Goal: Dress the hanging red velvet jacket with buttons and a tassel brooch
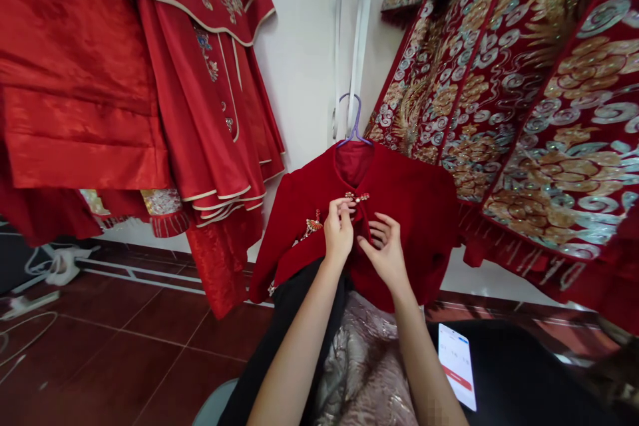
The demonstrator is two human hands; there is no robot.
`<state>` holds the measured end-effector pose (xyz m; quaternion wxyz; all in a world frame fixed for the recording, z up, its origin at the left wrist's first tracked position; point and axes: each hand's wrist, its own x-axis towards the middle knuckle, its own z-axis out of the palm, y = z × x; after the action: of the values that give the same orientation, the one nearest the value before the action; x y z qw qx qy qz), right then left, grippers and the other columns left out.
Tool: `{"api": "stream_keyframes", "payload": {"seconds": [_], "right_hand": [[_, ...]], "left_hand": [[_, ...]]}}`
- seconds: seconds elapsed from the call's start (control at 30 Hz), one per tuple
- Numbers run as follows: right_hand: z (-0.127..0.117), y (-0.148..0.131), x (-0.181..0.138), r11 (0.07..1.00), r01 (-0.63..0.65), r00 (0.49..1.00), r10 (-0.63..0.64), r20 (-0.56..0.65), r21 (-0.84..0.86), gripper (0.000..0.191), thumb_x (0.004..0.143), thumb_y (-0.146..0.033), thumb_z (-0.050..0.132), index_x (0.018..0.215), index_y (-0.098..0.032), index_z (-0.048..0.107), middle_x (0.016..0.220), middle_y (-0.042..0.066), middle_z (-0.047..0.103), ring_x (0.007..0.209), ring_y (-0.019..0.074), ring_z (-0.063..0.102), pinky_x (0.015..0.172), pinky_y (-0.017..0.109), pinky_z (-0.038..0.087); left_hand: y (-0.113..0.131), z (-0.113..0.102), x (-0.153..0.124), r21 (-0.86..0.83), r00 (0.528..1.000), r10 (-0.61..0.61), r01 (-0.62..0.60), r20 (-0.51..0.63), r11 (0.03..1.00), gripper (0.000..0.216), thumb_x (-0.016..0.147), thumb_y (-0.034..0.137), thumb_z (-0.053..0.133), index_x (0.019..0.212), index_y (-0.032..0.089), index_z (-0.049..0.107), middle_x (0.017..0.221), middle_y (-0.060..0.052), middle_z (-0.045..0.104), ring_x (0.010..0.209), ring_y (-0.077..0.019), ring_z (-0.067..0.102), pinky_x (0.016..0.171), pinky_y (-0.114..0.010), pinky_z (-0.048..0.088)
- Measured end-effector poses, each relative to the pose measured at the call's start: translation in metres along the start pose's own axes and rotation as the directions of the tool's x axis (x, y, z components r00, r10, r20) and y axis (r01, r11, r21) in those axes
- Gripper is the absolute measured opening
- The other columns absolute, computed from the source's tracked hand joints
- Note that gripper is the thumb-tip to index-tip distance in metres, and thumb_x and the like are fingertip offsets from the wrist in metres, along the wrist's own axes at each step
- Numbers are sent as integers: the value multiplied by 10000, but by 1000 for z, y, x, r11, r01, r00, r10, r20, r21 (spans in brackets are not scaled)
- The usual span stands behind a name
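A dark red velvet jacket [414,213] hangs in front of me on a purple hanger [355,121]. Its front carries an ornate clasp [356,197] below the collar and a small embroidered butterfly [313,224] on one side. My left hand [338,231] pinches the jacket's front edge just under the clasp, fingers closed on the fabric. My right hand [385,249] holds the opposite front edge beside it, fingers curled into the opening. Both forearms reach up from the bottom of the view.
Red satin garments [200,93] with cream trim hang at the left. Heavily gold-embroidered red robes [524,93] hang at the right. A phone [456,363] with a lit screen lies on a dark surface at lower right. Cables and a power strip [30,303] lie on the red tile floor.
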<state>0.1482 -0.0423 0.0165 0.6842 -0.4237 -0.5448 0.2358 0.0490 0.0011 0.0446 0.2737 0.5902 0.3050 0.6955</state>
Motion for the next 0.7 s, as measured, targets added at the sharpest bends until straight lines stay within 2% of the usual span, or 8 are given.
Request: {"api": "stream_keyframes", "payload": {"seconds": [0.13, 0.23, 0.3, 0.47, 0.6, 0.7], "right_hand": [[-3, -2, -9, 1000, -2, 995, 0, -96, -16, 275, 775, -308, 637, 1010, -205, 539, 948, 57, 624, 883, 181, 617, 791, 336, 506], [-9, -17, -7, 999, 43, 979, -39, -202, 13, 235, 769, -320, 662, 948, -205, 562, 906, 43, 626, 862, 174, 617, 783, 315, 500], [-15, -30, -7, 998, 48, 977, -40, -209, 34, 235, 751, -330, 694, 913, -212, 571, 880, 34, 625, 840, 169, 616, 779, 307, 502], [-24, -60, -12, 994, 17, 994, -5, -112, 104, 243, 738, -343, 723, 896, -232, 576, 930, 37, 629, 892, 175, 622, 827, 316, 517], [-22, -71, -19, 994, 17, 997, -25, 77, 105, 246, 774, -358, 687, 970, -254, 581, 1027, 52, 628, 932, 184, 624, 846, 337, 536], [-14, -70, -22, 992, 20, 989, -38, 143, 124, 259, 771, -359, 693, 978, -259, 574, 1011, 47, 628, 913, 181, 627, 811, 327, 553]], "left_hand": [[-12, -3, 2, -134, 996, -87, 85, -15, 987, 261, 956, 373, 391, 975, 174, 559, 997, -82, 657, 838, -132, 653, 743, -297, 566], [-26, -4, 2, -135, 993, -120, 120, 7, 983, 285, 946, 363, 402, 919, 159, 600, 978, -85, 648, 798, -125, 643, 700, -283, 577], [-33, -4, -1, -72, 994, -111, 112, 13, 991, 285, 938, 348, 416, 910, 158, 626, 983, -82, 637, 778, -118, 633, 667, -256, 570], [-38, -1, -12, 163, 1000, -1, 5, -26, 987, 199, 909, 283, 470, 966, 174, 626, 935, -53, 597, 697, -94, 564, 593, -193, 482], [-35, 3, -19, 202, 1000, 21, -18, -14, 979, 169, 866, 254, 535, 1008, 177, 584, 895, -30, 570, 623, -83, 507, 537, -185, 419], [-31, 2, -24, 252, 1000, 25, -26, 7, 967, 195, 834, 201, 551, 1028, 194, 570, 906, -25, 571, 654, -103, 518, 604, -220, 443]]}}
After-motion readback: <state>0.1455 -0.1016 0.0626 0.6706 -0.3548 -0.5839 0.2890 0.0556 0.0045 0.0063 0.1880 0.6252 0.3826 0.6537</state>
